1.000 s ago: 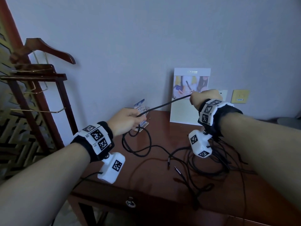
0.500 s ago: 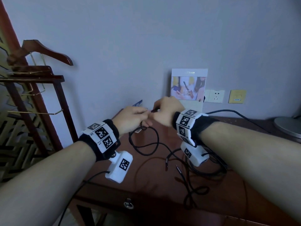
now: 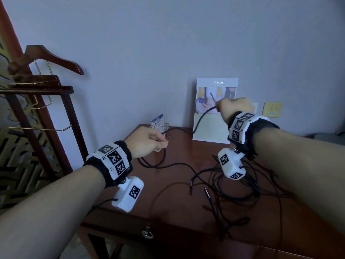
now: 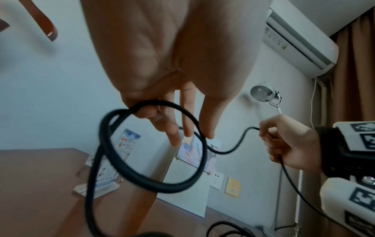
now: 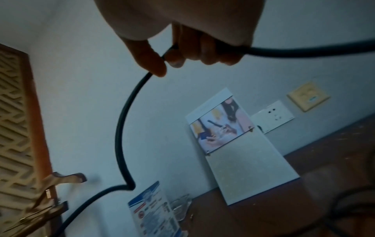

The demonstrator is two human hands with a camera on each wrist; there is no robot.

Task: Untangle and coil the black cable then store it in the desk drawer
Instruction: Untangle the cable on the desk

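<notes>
The black cable (image 3: 201, 116) runs slack between my hands above the brown desk (image 3: 168, 208). My left hand (image 3: 155, 142) holds a small coil of it; in the left wrist view the loops (image 4: 162, 189) hang from its curled fingers (image 4: 146, 112). My right hand (image 3: 229, 107) is raised in front of the white board and pinches the cable (image 5: 119, 128) between thumb and forefinger (image 5: 156, 64). The rest of the cable lies in a loose tangle (image 3: 233, 193) on the desk under the right wrist. The drawer (image 3: 147, 233) in the desk front is closed.
A white picture board (image 3: 214, 128) leans on the wall behind the desk. A small card stand (image 3: 157, 122) sits at the back left corner. A wooden coat stand with a hanger (image 3: 46, 58) is left of the desk. A yellow wall plate (image 3: 272, 109) is at the right.
Half a second ago my hands met over the desk. Since then the right hand has moved up and to the right along the cable, while the left hand stays put with the coil.
</notes>
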